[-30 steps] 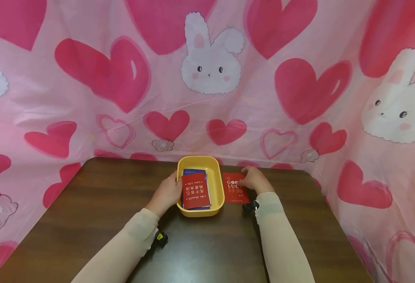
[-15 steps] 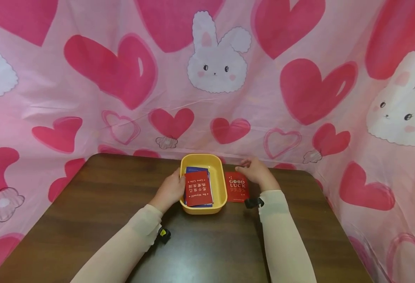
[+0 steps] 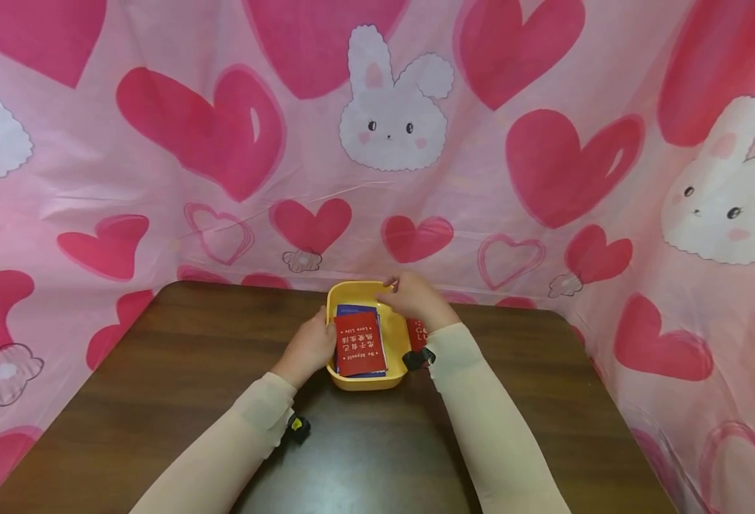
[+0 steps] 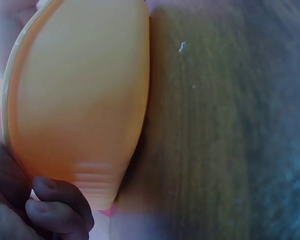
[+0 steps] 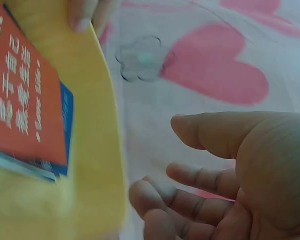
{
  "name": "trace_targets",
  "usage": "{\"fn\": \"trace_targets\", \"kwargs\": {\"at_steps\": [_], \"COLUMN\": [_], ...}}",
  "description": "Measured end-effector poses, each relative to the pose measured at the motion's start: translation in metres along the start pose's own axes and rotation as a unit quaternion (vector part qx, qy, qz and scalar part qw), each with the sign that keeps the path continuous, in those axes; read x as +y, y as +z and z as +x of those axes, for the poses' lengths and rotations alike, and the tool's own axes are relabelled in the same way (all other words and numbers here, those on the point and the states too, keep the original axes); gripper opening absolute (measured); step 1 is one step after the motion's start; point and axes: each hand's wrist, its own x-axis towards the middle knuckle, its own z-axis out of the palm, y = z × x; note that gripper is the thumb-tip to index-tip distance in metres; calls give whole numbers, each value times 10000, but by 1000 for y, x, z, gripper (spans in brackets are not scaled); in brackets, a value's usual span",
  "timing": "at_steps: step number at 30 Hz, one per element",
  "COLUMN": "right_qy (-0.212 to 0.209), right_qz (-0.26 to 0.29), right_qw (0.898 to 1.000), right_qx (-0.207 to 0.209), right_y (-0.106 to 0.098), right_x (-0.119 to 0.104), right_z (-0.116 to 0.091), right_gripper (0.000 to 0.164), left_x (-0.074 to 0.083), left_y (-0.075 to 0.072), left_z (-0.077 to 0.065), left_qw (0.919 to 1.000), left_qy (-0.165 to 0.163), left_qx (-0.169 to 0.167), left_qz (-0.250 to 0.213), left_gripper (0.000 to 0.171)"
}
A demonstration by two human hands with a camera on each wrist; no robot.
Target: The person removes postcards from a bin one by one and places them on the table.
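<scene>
A yellow plastic tray [image 3: 395,339] stands near the table's far edge, holding a small stack of booklets. On top lies a red booklet [image 3: 358,346] with white lettering; part of a blue one [image 3: 351,309] shows beneath it. My left hand [image 3: 306,350] grips the tray's left rim, thumb over the inside, as the right wrist view shows. Fingers of that hand [image 4: 55,205] curl under the tray in the left wrist view. My right hand [image 3: 416,298] hovers at the tray's far right corner, fingers loosely bent and holding nothing [image 5: 215,175]. Beside the tray, a red "Good Luck" booklet [image 3: 417,332] is mostly hidden by my right hand and wrist.
The dark wooden table [image 3: 364,457] stretches toward me and to both sides. Pink cloth [image 3: 236,178] printed with hearts and rabbits hangs closely behind it and along the sides. A wrist camera [image 3: 419,358] sits on my right wrist, close above the tray's right rim.
My right hand has left the red "Good Luck" booklet and moved left to the tray's far right corner. The left hand keeps its hold, and the tray's contents look the same.
</scene>
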Motion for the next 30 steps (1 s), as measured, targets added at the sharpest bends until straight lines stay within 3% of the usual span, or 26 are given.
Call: {"fn": "trace_targets", "kwargs": {"at_steps": [5,8,13,18,23,30], "right_qy": [337,414,343,405,491,327], "right_qz": [198,185,-111,-1015,-1575,-1746], "right_qw": [9966,9949,9971,9938,9862,9841], "right_qx": [-732,-899,-676,-220,-152,-84], "right_y": [20,32,48,61,65,64], "right_x": [-15,-18,-20,-22,-23,-20], "right_z": [11,16,17,14,14,18], "right_gripper": [48,41,31,44,58,48], "left_x": [-2,-1,1,4,5,4], "left_y": [0,0,0,3,4,3], "left_z": [0,0,0,-2,-2,-1], "left_qw": [10000,9998,9989,9976,9968,9969], "left_qy": [3,-14,96,176,205,225], "left_qx": [1,47,162,286,358,384], "left_qz": [91,174,425,603,681,655], "left_gripper": [71,73,73,73,74,72]}}
